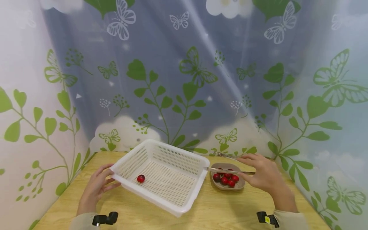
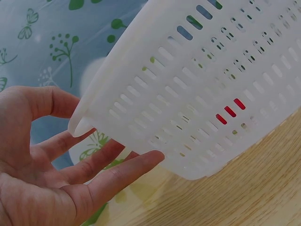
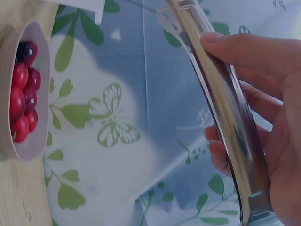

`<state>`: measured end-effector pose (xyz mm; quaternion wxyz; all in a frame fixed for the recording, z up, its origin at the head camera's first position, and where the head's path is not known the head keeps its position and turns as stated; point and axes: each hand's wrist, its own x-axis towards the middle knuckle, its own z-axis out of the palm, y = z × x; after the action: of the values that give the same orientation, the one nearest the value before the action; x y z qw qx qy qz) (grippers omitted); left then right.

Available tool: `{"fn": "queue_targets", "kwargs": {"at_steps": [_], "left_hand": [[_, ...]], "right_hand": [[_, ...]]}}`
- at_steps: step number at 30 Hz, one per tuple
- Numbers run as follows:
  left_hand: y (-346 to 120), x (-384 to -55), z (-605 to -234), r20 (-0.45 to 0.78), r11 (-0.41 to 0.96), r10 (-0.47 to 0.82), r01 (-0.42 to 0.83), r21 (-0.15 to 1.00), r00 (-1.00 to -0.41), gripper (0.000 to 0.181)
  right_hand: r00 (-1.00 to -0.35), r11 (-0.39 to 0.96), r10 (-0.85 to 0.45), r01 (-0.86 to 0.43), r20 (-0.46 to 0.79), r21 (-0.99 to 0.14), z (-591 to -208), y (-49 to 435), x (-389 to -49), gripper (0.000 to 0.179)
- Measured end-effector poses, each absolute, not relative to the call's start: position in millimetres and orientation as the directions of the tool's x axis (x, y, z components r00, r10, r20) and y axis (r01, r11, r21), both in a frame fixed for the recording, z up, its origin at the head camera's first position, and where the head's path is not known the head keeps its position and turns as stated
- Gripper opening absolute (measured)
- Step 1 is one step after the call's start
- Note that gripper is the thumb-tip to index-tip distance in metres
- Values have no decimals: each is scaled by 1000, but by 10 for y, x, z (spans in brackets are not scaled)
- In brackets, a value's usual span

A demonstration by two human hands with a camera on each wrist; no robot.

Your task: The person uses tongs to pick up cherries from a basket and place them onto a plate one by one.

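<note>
A white perforated plastic basket (image 1: 161, 200) stands angled on the table, with one round red cherry-like fruit (image 1: 141, 178) near its left side. My left hand (image 1: 97, 185) grips the basket's left corner; in the left wrist view the thumb lies on the rim and the fingers reach underneath. Metal tongs (image 3: 235, 127) are held between thumb and fingers of my right hand (image 1: 264, 174). Their two arms are spread apart, tips pointing left, above a small beige bowl (image 1: 230, 188). Several red fruits (image 1: 224, 180) lie in that bowl. Nothing is between the tong tips.
The light wooden table (image 1: 212, 214) carries basket and bowl side by side, the bowl just right of the basket. A curtain (image 1: 172, 95) printed with leaves and butterflies hangs behind the table and along both sides.
</note>
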<state>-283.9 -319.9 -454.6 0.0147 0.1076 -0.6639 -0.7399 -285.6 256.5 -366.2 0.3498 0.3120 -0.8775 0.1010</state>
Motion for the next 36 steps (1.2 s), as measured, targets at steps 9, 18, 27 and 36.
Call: {"fn": "queue_targets", "kwargs": {"at_steps": [9, 18, 27, 36], "left_hand": [[-3206, -2872, -4567, -132, -125, -165, -112, 986, -977, 53], [-3208, -2872, -4575, -136, -139, -167, -114, 984, -977, 48], [-3215, -2854, -4570, -139, -139, -168, -116, 983, -976, 46], [-3213, -2860, -4579, -143, -139, -164, -121, 983, -976, 50]], "right_hand": [[-465, 701, -535, -710, 705, 64, -3740, 2260, -3006, 47], [-403, 633, -606, -767, 686, 109, -3660, 1891, -3195, 46], [-524, 639, -626, -770, 578, -6, -3451, 1488, -3328, 42], [-534, 632, -625, -774, 569, -33, -3322, 1158, -3524, 39]]}}
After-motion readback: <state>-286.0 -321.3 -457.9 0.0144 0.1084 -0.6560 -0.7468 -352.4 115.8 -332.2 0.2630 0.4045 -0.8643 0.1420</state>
